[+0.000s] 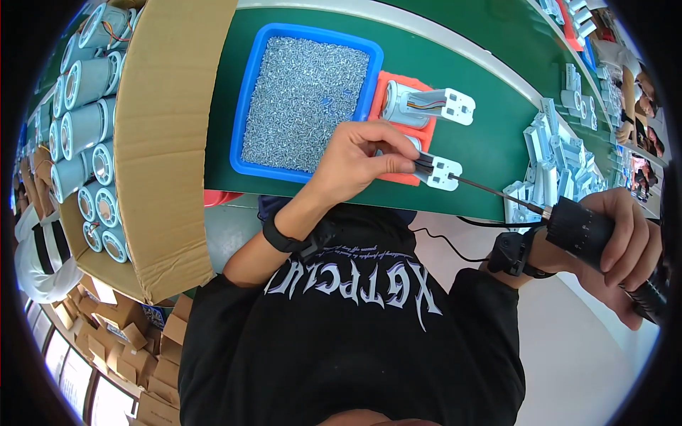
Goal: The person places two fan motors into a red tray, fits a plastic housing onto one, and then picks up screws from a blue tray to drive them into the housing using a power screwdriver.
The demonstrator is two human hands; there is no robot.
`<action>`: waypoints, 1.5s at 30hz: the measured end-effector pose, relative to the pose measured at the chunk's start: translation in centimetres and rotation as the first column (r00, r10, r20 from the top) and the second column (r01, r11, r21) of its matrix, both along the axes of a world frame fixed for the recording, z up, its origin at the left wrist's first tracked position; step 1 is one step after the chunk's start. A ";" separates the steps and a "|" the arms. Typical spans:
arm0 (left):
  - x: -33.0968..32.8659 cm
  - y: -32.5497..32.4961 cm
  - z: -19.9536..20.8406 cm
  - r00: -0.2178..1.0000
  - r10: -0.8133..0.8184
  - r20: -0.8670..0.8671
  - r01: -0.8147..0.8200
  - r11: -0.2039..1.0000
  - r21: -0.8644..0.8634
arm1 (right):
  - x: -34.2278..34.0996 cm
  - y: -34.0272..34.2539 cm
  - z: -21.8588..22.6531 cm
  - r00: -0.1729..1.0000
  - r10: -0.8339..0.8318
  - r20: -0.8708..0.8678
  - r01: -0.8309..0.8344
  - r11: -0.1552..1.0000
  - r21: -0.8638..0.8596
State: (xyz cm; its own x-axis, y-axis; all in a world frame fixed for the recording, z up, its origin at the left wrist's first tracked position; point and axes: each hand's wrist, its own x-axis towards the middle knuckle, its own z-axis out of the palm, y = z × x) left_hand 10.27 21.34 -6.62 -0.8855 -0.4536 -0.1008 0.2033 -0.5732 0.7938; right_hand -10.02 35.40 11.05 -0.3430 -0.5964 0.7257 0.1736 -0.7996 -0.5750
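My left hand pinches with thumb and fingertips at the dark inner side of a white plastic bracket, whose end plate has several holes. Most of the piece behind that bracket is hidden by the hand. In my right hand is a black electric screwdriver, its long thin bit pointing left. The bit's tip meets the bracket's end plate, or lies just in front of it. Farther away, a grey cylindrical housing with a white bracket and coloured wires rests in an orange-red holder.
A blue tray full of small metal screws lies left of the holder on the green table. White plastic parts are heaped at the right. A cardboard box of grey cylinders stands left. Cables hang below the table edge.
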 end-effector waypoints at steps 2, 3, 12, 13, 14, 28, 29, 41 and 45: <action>0.0 0.1 -0.1 1.000 -0.015 -0.006 0.015 1.000 0.014 | -0.1 0.4 -0.4 1.000 -0.009 0.022 0.009 1.000 0.024; 0.0 0.2 -0.1 1.000 -0.020 -0.012 0.019 1.000 -0.016 | 0.0 0.5 -0.5 0.999 -0.023 0.040 0.021 0.999 0.045; -0.1 -0.2 -0.6 0.997 -0.008 -0.077 -0.013 0.960 -0.278 | 1.2 -1.0 -1.0 0.992 -0.109 0.059 0.108 0.994 0.009; -0.1 -0.2 -0.7 0.996 -0.012 -0.094 -0.010 0.973 -0.232 | 1.2 -1.1 -1.0 0.992 -0.106 0.061 0.106 0.994 0.010; -0.1 -0.2 -0.7 0.996 -0.010 -0.092 -0.012 0.973 -0.232 | 1.2 -1.0 -1.0 0.994 -0.097 0.047 0.096 0.995 0.008; 0.9 -1.5 0.8 0.960 0.218 -0.176 -0.279 0.679 -0.679 | 1.9 -2.2 -1.0 0.977 0.073 -0.200 -0.067 0.997 0.034; 1.2 -2.2 1.0 0.936 0.279 -0.214 -0.338 0.546 -0.767 | 2.1 -2.3 -1.2 0.977 0.074 -0.200 -0.068 0.997 0.036; 4.6 -4.2 -0.3 0.838 0.235 0.493 0.444 0.233 -0.865 | 3.7 -4.0 -1.7 0.919 0.224 -0.325 -0.139 0.954 0.266; 4.5 -4.9 -0.4 0.881 0.227 0.415 0.330 0.335 -0.883 | 3.9 -4.2 -2.2 0.925 0.214 -0.316 -0.143 0.962 0.233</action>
State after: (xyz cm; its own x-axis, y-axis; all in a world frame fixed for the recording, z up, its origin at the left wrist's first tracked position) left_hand 14.73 16.41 -7.04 -0.8956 -0.4448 0.0105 -0.2792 0.5804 0.7650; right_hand -6.15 31.24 8.86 0.0245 -0.7705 0.6370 0.0717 -0.6342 -0.7698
